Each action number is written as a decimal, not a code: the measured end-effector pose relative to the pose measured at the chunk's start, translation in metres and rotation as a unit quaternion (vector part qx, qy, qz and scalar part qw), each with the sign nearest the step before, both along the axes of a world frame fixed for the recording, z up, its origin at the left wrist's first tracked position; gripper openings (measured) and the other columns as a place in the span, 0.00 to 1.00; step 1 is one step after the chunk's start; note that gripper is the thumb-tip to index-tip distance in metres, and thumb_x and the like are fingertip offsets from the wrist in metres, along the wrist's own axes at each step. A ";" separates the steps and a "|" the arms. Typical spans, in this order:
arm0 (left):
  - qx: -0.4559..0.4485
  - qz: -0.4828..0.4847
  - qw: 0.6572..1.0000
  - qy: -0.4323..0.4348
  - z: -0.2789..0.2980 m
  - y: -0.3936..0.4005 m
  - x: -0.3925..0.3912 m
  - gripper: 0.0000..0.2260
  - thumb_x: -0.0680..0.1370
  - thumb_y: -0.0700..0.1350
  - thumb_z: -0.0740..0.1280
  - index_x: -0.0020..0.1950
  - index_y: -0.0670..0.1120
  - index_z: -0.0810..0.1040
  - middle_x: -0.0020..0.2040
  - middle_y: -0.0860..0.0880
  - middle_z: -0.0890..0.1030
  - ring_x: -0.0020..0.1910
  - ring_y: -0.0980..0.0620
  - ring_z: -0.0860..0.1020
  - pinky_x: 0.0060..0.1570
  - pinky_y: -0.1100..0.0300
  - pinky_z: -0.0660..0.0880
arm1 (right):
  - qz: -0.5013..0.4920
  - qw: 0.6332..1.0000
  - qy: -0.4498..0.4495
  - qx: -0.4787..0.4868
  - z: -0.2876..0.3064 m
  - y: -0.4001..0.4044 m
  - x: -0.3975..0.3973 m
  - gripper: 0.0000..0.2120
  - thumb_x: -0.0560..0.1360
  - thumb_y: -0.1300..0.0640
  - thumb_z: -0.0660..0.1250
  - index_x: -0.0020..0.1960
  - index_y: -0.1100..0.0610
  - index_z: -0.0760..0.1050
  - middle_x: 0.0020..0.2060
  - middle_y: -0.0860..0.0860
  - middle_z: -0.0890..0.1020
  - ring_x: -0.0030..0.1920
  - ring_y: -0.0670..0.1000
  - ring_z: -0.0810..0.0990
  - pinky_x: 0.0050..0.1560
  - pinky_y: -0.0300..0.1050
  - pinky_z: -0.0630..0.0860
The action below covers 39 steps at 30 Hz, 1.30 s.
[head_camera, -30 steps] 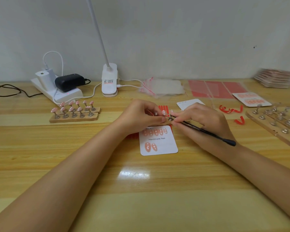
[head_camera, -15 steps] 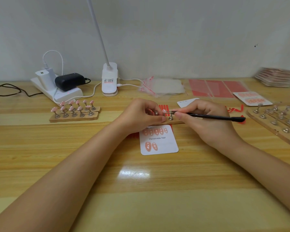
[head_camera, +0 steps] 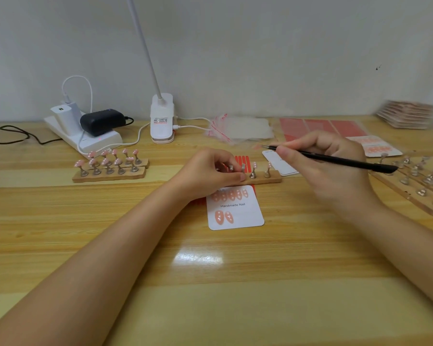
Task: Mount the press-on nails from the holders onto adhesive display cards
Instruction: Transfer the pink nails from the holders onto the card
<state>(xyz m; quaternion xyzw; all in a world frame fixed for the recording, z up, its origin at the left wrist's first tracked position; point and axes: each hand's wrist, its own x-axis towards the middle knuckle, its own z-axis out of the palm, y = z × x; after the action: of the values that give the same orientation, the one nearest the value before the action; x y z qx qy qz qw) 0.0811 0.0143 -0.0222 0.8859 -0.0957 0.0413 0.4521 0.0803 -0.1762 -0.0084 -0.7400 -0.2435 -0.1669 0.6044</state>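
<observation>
Nearest us on the tabletop [head_camera: 210, 283] lies a white card [head_camera: 235, 208] printed "Handmade Nail", with five pink nails in its top row and two in the row below. Just behind the card our left hand [head_camera: 210, 172] rests on a wooden holder [head_camera: 265, 180], fingers curled over its left part and pinching one of the metal stands; two stands to the right of our fingers each carry a pink nail [head_camera: 254, 165]. Our right hand [head_camera: 328, 161] hovers above the tabletop to the right of the holder, fingers curled round a black tool [head_camera: 335, 159] whose thin tip points left; we cannot tell whether the tip carries a nail. Left of our hands, two more holders [head_camera: 109, 172] stand loaded with pink nails. At the right edge sits a board [head_camera: 410, 193] of bare metal stands. Farther back we see a power strip [head_camera: 85, 138], a white lamp base [head_camera: 161, 121], clear bags [head_camera: 240, 128], red sheets [head_camera: 320, 127] and a stack of cards [head_camera: 408, 114] against the wall.
</observation>
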 end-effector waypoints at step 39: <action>0.037 0.014 0.999 -0.008 0.000 -0.001 0.001 0.07 0.72 0.44 0.73 0.35 0.50 0.77 0.31 0.56 0.74 0.27 0.65 0.71 0.28 0.74 0.64 | 0.116 0.940 -0.182 -0.264 -0.033 -0.007 -0.039 0.07 0.73 0.55 0.70 0.41 0.58 0.83 0.40 0.47 0.81 0.48 0.27 0.74 0.48 0.22 0.68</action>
<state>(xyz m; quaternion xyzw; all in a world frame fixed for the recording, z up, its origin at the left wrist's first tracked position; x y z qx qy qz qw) 0.0824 0.0136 -0.0224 0.9029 -0.0887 0.0511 0.4174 0.0412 -0.1834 -0.0416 -0.7966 -0.4689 -0.1567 0.3480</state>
